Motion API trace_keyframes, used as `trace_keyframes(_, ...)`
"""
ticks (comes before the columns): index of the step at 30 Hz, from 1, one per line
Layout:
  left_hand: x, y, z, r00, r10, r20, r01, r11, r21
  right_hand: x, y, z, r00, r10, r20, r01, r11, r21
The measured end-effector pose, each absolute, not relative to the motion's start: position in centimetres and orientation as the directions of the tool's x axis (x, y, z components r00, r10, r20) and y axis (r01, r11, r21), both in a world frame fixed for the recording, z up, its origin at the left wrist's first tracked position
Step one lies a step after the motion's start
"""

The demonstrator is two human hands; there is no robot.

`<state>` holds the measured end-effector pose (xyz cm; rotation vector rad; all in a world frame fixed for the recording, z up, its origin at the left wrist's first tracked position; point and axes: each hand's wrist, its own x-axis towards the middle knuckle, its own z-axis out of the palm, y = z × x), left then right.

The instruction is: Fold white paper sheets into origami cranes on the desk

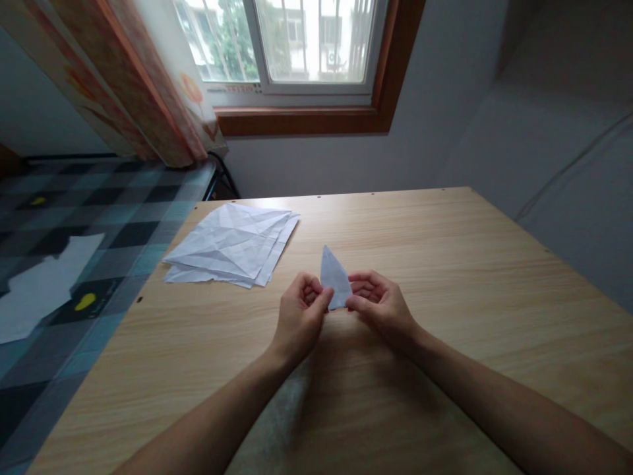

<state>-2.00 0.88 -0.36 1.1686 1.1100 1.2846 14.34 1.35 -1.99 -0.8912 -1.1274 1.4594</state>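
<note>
A small piece of folded white paper (335,277), with a pointed top and a narrow flat lower edge, is held upright between my two hands above the table. My left hand (302,310) pinches its lower left side between thumb and curled fingers. At the lower right corner, the thumb and fingers of my right hand (383,303) grip the paper too. Its far side is hidden from me. To the left of my hands lies a stack of creased white sheets (232,241), flat and slightly fanned.
The light wooden table (469,264) stretches under both hands to the wall. Left of it is a bed with a checked cover (123,227), where torn-looking white paper (49,284) lies. Behind stand a window (316,46) and a patterned curtain (158,86); a cable (568,171) runs along the right wall.
</note>
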Motion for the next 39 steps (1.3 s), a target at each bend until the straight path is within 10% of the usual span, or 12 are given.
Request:
trace_keyframes(16,-2.3,0.6,0.5,0.204,0.977,0.054,-0.002,-0.055,0.998,14.3,1.1,-1.8,-0.278,0.928,0.246,-0.02,0.251,-0.968)
trace_keyframes(39,-2.5,1.0,-0.1,0.195,0.974,0.113,0.004,-0.116,0.993,14.4,0.7,-0.9,-0.198,0.96,0.195,-0.18,0.16,-0.971)
